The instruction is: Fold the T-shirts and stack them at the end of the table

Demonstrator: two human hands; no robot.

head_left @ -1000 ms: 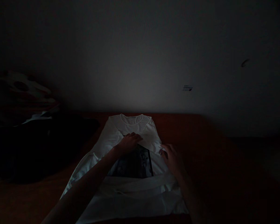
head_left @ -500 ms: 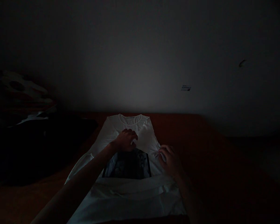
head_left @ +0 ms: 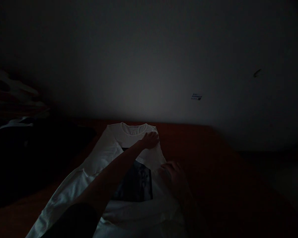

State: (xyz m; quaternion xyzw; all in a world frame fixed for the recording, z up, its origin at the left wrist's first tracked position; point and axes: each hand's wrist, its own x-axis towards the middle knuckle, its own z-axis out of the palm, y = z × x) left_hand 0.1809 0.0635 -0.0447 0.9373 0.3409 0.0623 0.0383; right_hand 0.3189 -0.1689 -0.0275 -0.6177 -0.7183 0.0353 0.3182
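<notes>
A white long-sleeved shirt lies front up on the reddish-brown surface, neckline at the far end. Its chest carries a dark rectangular print, partly covered by my left forearm. Across the shirt reaches my left hand, lying on the cloth near the right shoulder with its fingers stretched out. At the shirt's right side edge, my right hand has its fingers bent round a bit of the fabric; dim light and blur hide the exact grip. Some creases run across the lower part of the shirt.
A black heap of cloth lies to the left, with a patterned white and red pile behind it. A pale wall stands at the back, bearing a small label. The reddish-brown surface extends to the right.
My left hand has moved up and to the right, from mid-chest to the shirt's right shoulder, and its fingers have straightened. My right hand stays at the side edge. The view has shifted slightly.
</notes>
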